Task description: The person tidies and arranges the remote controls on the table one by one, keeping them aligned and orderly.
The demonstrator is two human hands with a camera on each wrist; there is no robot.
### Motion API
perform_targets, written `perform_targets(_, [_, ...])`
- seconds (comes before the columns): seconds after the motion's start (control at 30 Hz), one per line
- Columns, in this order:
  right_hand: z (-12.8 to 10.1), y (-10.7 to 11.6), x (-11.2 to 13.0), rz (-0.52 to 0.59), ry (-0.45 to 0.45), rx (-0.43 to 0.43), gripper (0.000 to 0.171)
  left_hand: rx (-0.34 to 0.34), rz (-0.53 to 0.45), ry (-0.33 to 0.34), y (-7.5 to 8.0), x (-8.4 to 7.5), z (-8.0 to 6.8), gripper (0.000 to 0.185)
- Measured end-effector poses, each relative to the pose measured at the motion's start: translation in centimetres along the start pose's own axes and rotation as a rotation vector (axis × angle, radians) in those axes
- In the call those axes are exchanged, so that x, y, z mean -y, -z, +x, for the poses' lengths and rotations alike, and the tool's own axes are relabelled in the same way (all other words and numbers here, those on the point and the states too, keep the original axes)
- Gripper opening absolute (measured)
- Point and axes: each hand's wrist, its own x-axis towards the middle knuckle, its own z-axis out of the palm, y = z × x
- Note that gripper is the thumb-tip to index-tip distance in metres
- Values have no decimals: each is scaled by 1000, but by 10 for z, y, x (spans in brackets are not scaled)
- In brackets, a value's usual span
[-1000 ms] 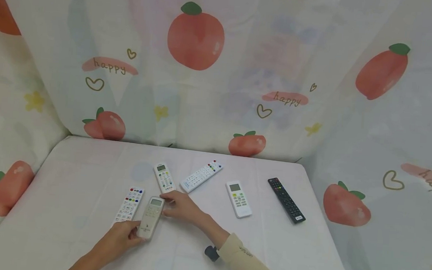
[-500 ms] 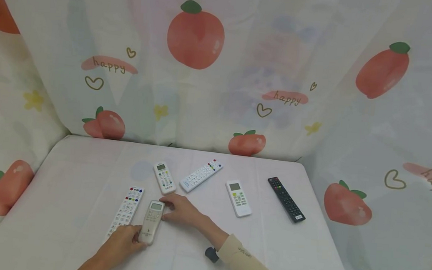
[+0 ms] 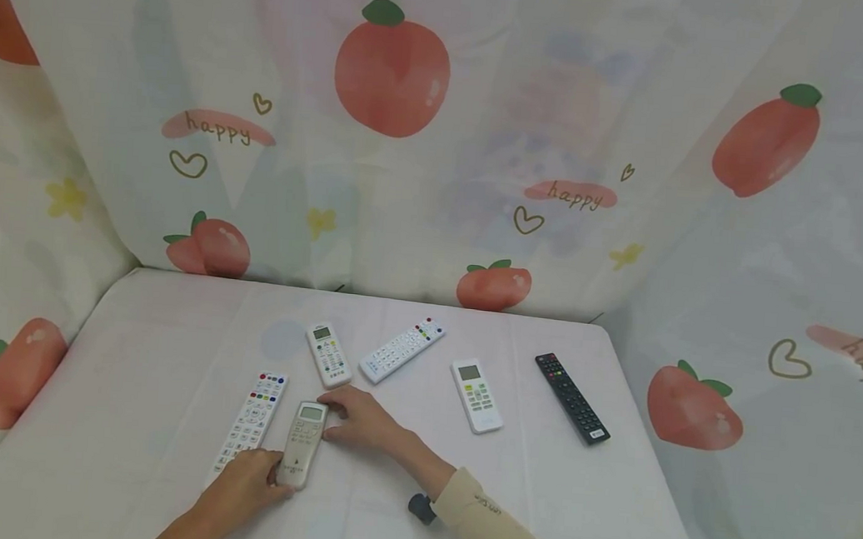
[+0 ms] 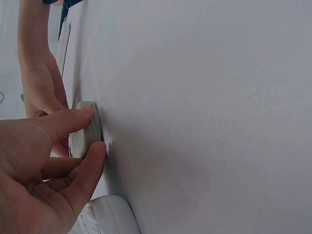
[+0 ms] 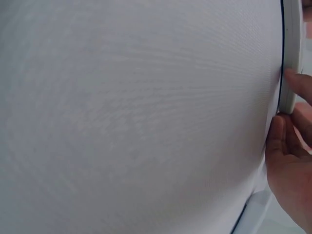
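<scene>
A silver remote (image 3: 302,444) lies on the white table (image 3: 156,342). My left hand (image 3: 255,478) pinches its near end between thumb and fingers (image 4: 95,131); the left wrist view shows the remote's (image 4: 84,139) end. My right hand (image 3: 353,418) lies beside the remote's far end, fingertips against the right edge. In the right wrist view the fingers (image 5: 292,161) touch the remote's thin side (image 5: 291,48). A white remote with coloured buttons (image 3: 251,420) lies just left of it, almost parallel.
Farther back lie a small white remote (image 3: 329,354), a long white remote (image 3: 403,351), a white remote with a screen (image 3: 477,395) and a black remote (image 3: 571,398). Peach-print curtains (image 3: 388,133) close in the table on three sides.
The silver remote has slid a little toward me and turned straighter beside the white remote. Both hands moved with it and have stayed almost still for the last half second.
</scene>
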Motion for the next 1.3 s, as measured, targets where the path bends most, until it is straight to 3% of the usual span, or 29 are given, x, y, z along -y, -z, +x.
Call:
perform_targets(0.4, [0, -1, -1, 16, -43, -22, 53, 9, 18, 24, 3, -4, 1, 27])
perform_targets(0.73, [-1, -1, 0, 31, -35, -32, 53, -13, -30, 30, 17, -9, 3, 33])
perform_targets(0.87, [-2, -1, -2, 44, -31, -34, 53, -53, -60, 11, 27, -11, 9, 42])
perform_targets(1.3, [-5, 1, -5, 163, -87, -85, 49, -123, -145, -112, 51, -4, 30, 31])
